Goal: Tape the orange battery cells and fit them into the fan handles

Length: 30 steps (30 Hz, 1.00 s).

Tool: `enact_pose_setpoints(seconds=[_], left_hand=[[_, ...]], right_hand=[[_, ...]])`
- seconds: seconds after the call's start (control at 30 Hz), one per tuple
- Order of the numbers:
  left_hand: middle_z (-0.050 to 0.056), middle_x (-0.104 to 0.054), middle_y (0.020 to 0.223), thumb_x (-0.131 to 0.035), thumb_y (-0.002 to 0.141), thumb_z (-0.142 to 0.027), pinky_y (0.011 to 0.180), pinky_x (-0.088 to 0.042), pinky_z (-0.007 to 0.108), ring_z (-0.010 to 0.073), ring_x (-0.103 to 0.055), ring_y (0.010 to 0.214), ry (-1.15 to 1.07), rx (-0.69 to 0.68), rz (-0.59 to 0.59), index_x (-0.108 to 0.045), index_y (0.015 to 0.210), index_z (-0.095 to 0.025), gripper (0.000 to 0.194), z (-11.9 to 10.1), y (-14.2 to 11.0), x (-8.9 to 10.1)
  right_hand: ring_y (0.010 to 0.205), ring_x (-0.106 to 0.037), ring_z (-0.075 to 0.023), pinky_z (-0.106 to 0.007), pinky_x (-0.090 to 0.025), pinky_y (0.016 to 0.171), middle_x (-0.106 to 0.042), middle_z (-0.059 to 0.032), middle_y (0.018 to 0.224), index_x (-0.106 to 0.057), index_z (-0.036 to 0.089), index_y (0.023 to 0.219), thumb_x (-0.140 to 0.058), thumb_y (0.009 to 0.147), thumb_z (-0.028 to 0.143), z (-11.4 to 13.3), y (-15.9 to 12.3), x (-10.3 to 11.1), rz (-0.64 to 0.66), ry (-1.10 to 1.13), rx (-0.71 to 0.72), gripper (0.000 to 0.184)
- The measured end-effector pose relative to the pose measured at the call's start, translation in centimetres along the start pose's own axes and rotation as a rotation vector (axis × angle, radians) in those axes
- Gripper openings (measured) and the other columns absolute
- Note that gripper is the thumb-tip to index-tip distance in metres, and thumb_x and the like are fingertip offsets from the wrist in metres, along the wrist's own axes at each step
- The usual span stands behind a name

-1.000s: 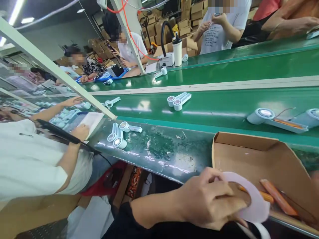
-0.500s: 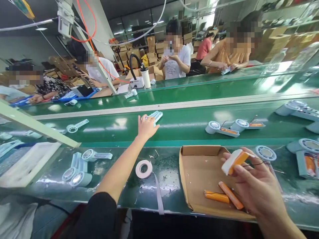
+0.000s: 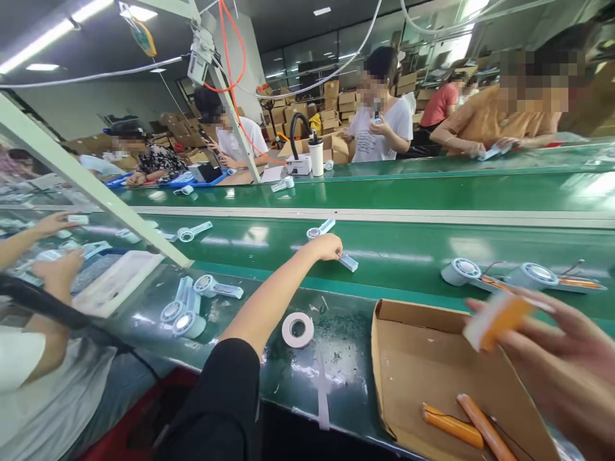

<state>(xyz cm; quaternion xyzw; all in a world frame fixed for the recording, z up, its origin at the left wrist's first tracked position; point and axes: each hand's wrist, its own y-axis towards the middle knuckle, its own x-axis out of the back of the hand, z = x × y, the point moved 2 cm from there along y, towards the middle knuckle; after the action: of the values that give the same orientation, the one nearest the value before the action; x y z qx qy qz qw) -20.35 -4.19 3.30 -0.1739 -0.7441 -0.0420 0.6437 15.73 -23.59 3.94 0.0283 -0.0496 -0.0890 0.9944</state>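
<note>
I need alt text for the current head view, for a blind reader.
A person's left hand is at a pale blue part over a green belt; the right hand holds an orange-and-white piece near a cardboard tray containing orange cylinders. A tape roll lies nearby.

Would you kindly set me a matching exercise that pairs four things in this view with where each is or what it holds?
Column one
1. Left hand
2. Right hand
3. Tape roll
4. Two orange cylinders

Column two
A. Lying inside the cardboard tray
B. Flat on the dark green bench
C. Holding an orange-and-white piece
D. Out over the green belt, at a pale blue part

Right pairs: 1-D, 2-C, 3-B, 4-A
</note>
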Motion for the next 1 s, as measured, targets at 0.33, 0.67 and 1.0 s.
enact_pose_setpoints(seconds=[0.33,0.67,1.0], left_hand=[[0.008,-0.082,0.114,-0.067,0.090,-0.024,0.100,-0.053,0.031,0.0260,-0.075,0.112,-0.177,0.068,-0.139,-0.085,0.107,-0.021,0.024,1.4,0.7,0.3],[0.012,-0.081,0.119,-0.066,0.091,-0.021,0.103,-0.052,0.037,0.0281,-0.073,0.115,-0.279,0.098,-0.190,-0.083,0.111,-0.018,0.027,-0.1,1.8,-1.0],[0.015,-0.079,0.125,-0.056,0.094,-0.022,0.107,-0.053,0.040,0.0308,-0.070,0.123,-0.182,0.154,-0.300,-0.078,0.124,-0.017,0.037,-3.2,-0.1,0.7]], right_hand=[[0.094,-0.078,-0.0285,-0.032,-0.055,0.078,-0.083,-0.0081,0.097,-0.070,0.023,0.130,-0.060,0.103,0.031,4.1,12.2,-19.2,0.555,-0.850,0.394,0.029],[0.121,-0.072,-0.0375,-0.044,-0.055,0.095,-0.075,-0.0201,0.131,-0.067,0.025,0.140,-0.063,0.102,0.038,0.8,13.0,-22.1,0.725,-1.229,0.288,0.040],[0.113,-0.070,-0.0242,-0.044,-0.060,0.098,-0.070,-0.0079,0.134,-0.069,0.021,0.130,-0.068,0.103,0.043,6.3,11.4,-20.7,0.770,-1.126,0.188,0.035]])
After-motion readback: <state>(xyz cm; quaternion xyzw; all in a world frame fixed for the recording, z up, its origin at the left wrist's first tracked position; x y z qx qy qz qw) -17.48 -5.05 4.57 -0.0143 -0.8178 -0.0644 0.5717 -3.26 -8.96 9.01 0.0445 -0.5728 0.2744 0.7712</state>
